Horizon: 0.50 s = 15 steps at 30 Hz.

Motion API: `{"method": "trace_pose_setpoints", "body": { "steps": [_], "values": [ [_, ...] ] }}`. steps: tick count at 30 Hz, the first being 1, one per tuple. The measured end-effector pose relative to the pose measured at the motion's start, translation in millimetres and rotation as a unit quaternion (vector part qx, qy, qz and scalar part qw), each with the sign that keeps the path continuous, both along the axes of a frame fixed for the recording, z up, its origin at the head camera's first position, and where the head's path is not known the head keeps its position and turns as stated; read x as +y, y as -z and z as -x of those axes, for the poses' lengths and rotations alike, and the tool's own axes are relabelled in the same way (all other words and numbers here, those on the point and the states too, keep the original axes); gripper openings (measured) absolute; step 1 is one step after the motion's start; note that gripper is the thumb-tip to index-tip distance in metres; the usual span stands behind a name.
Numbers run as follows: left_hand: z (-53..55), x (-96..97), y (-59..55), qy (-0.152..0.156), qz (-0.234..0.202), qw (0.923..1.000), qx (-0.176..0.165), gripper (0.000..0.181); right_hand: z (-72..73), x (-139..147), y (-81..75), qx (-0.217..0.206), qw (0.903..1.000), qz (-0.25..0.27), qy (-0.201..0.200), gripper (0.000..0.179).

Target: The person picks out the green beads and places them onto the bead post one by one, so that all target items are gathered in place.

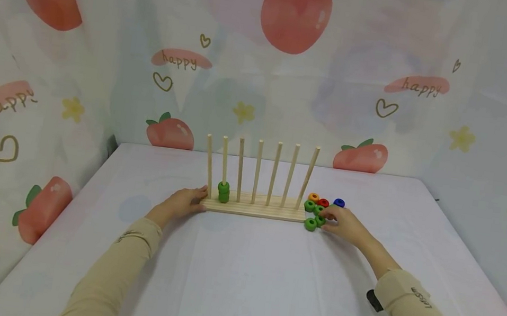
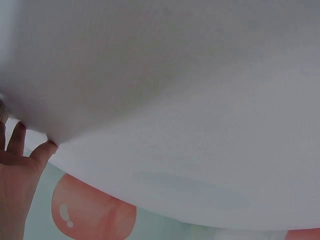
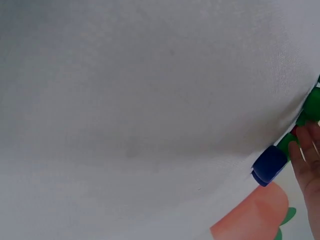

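A wooden peg rack (image 1: 253,210) with a row of upright pegs stands on the table. Two green beads (image 1: 224,192) sit stacked at the foot of its second peg from the left. My left hand (image 1: 184,202) grips the rack's left end, thumb in front and fingers behind. Beside the right end lies a cluster of loose beads, where my right hand (image 1: 342,224) pinches a green bead (image 1: 319,221) between thumb and fingers. Another green bead (image 1: 310,224) lies just left of it. In the right wrist view, the fingertips partly hide the beads.
Behind the right hand lie a blue bead (image 1: 339,203), a red bead (image 1: 323,203) and an orange bead (image 1: 313,197). A white cloth (image 1: 242,279) covers the table. A patterned curtain (image 1: 262,90) hangs behind it. Something black (image 1: 374,300) shows beside the right sleeve.
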State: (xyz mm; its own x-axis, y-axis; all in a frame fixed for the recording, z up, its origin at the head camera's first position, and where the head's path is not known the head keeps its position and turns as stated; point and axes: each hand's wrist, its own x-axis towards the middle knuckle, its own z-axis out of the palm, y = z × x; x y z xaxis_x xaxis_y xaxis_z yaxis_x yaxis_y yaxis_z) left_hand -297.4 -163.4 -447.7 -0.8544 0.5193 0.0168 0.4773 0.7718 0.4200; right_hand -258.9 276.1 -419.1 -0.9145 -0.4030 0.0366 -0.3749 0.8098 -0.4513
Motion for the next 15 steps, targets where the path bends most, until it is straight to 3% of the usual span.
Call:
{"method": "trace_pose_setpoints", "body": {
  "steps": [15],
  "values": [
    [-2.6, 1.3, -2.7, -0.003, 0.002, 1.0000, 0.001, 0.056, 8.5, -6.4, 1.2, -0.022, 0.9995, -0.023, 0.008, 0.024]
  ]
}}
